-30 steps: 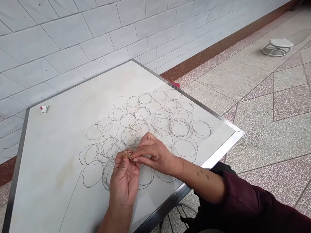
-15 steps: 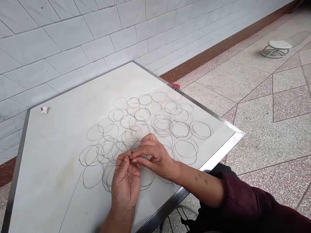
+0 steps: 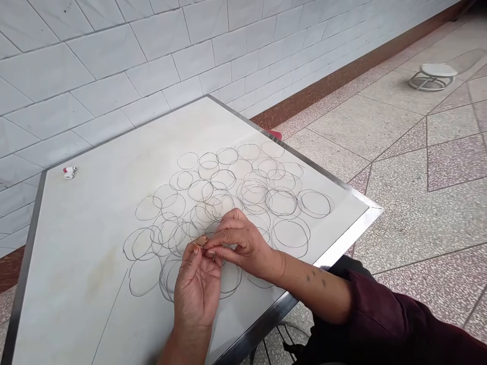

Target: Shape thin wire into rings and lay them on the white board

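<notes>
Now the left hand [image 3: 198,291] and right hand [image 3: 243,243] have drawn closer, their fingers [image 3: 213,244] pinched together on a small tan piece [image 3: 200,241], less of it showing than a moment ago, just above thin wire rings [image 3: 223,170] on the white metal-edged worktop [image 3: 95,228].

No readable text, labels, brands, numbers or signs in view
</notes>
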`<state>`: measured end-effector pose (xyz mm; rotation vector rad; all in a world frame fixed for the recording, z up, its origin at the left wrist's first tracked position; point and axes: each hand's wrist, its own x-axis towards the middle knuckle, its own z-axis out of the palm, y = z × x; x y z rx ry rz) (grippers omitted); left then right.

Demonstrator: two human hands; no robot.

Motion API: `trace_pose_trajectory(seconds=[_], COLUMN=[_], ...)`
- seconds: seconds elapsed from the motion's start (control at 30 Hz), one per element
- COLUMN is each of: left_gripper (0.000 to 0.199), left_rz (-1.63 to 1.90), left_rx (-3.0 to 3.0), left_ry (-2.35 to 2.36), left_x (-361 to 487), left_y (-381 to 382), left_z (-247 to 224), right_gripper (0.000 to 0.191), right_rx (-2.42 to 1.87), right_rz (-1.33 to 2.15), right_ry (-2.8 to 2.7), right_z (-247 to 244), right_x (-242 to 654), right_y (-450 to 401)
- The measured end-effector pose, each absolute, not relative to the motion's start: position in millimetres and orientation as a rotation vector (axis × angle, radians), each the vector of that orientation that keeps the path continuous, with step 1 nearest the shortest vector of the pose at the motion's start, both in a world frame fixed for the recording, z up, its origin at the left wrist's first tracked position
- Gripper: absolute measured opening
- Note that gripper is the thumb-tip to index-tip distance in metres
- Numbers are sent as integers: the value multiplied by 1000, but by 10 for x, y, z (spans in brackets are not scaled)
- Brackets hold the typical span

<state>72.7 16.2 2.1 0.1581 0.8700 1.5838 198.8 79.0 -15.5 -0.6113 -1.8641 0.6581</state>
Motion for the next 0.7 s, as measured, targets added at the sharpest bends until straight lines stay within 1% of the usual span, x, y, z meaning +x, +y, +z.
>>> trace_pose_trajectory(seconds=[0.17,0.4,0.7], left_gripper=[16,17,20], left_rz=[1576,1598,1585], left_rx=[116,139,141], left_ry=[893,912,925], left_x=[716,713,705], left_y=[166,167,184], left_z=[-8,-11,3], right_gripper=[11,17,17], right_rx=[-567,-579,-577], right_rz=[605,520,483], right_ry=[-1888,-1993,-1975], right_z=[-169,-211,-140], right_x=[1995,2004,2048], right_y=[811,835,857])
